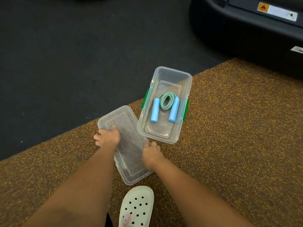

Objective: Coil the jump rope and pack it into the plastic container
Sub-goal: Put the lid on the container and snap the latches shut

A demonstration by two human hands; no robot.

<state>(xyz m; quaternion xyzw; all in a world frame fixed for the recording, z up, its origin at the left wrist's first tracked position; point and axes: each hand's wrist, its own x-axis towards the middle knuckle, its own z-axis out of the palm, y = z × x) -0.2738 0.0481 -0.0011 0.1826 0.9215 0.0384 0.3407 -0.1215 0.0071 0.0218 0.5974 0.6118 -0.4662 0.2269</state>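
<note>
The clear plastic container with green side latches stands open on the speckled brown floor mat. Inside it lies the jump rope, its green-blue cord coiled between two light blue handles. The clear lid lies flat on the mat just left of and nearer than the container. My left hand grips the lid's left long edge, fingers curled over the rim. My right hand holds the lid's right long edge, close to the container's near corner.
A pale perforated clog on my foot sits just below the lid. Dark flooring lies beyond the mat's far edge. A black machine base with warning stickers fills the top right corner.
</note>
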